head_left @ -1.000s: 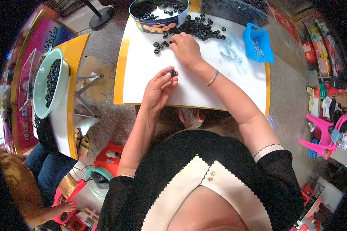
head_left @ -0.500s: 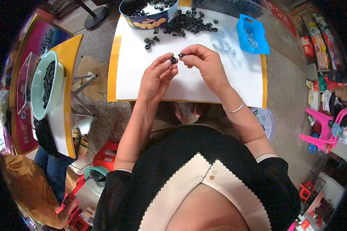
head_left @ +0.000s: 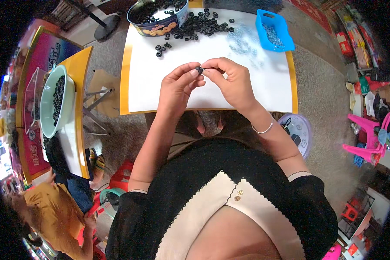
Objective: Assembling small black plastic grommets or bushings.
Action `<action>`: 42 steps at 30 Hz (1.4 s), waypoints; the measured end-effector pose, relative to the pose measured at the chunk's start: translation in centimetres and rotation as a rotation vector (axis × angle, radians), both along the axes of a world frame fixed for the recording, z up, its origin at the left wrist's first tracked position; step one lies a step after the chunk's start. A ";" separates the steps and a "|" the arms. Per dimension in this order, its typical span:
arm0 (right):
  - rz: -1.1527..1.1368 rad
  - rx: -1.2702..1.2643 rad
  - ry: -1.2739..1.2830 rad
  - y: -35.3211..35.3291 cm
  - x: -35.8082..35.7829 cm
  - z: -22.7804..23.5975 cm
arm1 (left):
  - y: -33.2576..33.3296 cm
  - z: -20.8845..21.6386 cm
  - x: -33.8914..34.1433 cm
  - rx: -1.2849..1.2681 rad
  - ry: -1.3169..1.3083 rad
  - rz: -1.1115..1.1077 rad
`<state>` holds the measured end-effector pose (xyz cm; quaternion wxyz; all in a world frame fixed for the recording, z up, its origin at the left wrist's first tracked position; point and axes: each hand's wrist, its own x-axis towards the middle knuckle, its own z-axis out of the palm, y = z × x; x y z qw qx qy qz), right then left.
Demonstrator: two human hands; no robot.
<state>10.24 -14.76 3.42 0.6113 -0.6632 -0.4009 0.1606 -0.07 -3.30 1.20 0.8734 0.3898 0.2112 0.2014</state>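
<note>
Above the white tabletop (head_left: 160, 93) my hands meet fingertip to fingertip. My left hand (head_left: 177, 84) is closed, with thumb and index finger pinching a small round black plastic part (head_left: 199, 69). Thumb and index finger of my right hand (head_left: 233, 80) are pinched together at the right side of that part. Whatever smaller piece sits in the right fingertips is mostly hidden. Beyond the hands lies a heap of similar black parts (head_left: 201, 27), with a few strays (head_left: 159, 51) to its left.
A round tin (head_left: 159, 29) with more black parts stands at the far left. Small clear bits (head_left: 242, 43) lie scattered beside a blue scoop-shaped tray (head_left: 286, 41). On the left table is a pale green basin (head_left: 47, 125) of black parts; a person in orange (head_left: 56, 212) sits near it.
My right hand has brought the small dark piece it held against the part in my left hand; the gap between them has closed. The view has shifted slightly.
</note>
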 end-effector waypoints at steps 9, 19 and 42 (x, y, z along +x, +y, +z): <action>-0.037 -0.011 -0.291 0.1 -0.4 0.8 | -0.5 0.2 -0.2 0.138 -0.013 0.036; 0.070 0.033 -0.526 0.1 0.1 -1.7 | 0.2 -1.3 -0.7 -0.003 0.013 -0.176; 0.154 -0.172 -0.292 -0.4 0.6 -1.6 | -0.6 -0.9 0.2 0.033 0.159 -0.147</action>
